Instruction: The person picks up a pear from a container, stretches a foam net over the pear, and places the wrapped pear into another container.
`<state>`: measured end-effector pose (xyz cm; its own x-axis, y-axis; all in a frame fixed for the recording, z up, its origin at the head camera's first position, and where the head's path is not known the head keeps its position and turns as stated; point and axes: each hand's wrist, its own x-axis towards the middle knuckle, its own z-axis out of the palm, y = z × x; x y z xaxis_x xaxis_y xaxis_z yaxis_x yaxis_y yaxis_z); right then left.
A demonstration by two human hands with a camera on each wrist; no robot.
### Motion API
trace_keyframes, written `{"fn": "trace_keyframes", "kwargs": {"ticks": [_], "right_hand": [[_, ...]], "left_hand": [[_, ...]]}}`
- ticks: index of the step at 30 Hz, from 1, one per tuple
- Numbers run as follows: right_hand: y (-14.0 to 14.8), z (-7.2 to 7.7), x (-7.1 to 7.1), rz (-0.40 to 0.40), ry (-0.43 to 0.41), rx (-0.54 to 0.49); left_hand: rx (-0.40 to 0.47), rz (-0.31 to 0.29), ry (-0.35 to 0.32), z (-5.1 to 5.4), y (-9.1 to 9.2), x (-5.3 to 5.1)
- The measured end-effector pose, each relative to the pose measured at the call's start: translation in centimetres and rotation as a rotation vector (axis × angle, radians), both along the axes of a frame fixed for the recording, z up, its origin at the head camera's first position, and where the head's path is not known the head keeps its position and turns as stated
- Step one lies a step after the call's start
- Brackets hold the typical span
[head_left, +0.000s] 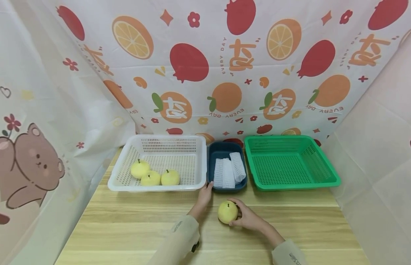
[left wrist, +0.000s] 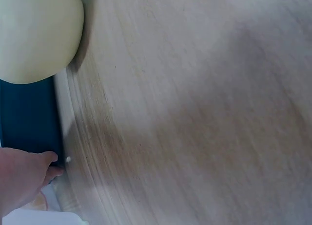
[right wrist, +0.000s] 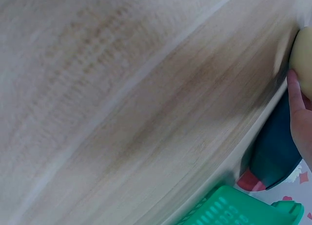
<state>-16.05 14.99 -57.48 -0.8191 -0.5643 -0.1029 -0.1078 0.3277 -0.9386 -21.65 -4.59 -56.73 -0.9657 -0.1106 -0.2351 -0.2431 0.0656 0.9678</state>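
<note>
My right hand (head_left: 250,218) holds a round yellow pear (head_left: 227,212) at its right side, thumb and fingers curved round it. The pear's stem points up, and it is over the wooden table in front of the dark blue bin (head_left: 229,190). My left hand (head_left: 204,195) is at that bin's front left corner; in the left wrist view its fingertips (left wrist: 48,158) pinch the bin's edge. Inside the bin lie several white foam net sleeves (head_left: 228,173). Three more yellow pears (head_left: 170,177) sit in the white basket (head_left: 159,188) on the left.
To the right of the bin stands a green basket (head_left: 294,186) with nothing in it. Both baskets and the bin line the back of the wooden table (head_left: 132,228), against a fruit-printed curtain (head_left: 205,92). Pale sheets (head_left: 384,176) hang at both sides.
</note>
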Motion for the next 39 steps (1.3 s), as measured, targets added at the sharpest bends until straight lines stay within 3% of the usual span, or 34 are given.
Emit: {"fn": "trace_keyframes", "kwargs": {"ticks": [8, 16, 21, 31, 39], "right_hand": [[-0.2, 2.3, 0.7, 0.006, -0.007, -0.014], [0.0, 0.3, 0.3, -0.009, 0.005, 0.005], [0.0, 0.2, 0.3, -0.013, -0.002, 0.001], [-0.3, 3.4, 1.0, 0.008, -0.026, -0.021], [-0.4, 3.5, 1.0, 0.002, -0.048, -0.032]], "left_hand": [[-0.015, 0.005, 0.036, -0.3, 0.3, 0.2], [-0.003, 0.022, 0.095, -0.1, 1.0, 0.7], [0.008, 0.017, 0.122, 0.2, 1.3, 0.8], [0.241, 0.051, 0.022, 0.4, 1.5, 0.8], [0.267, 0.047, 0.035, 0.4, 1.4, 0.6]]}}
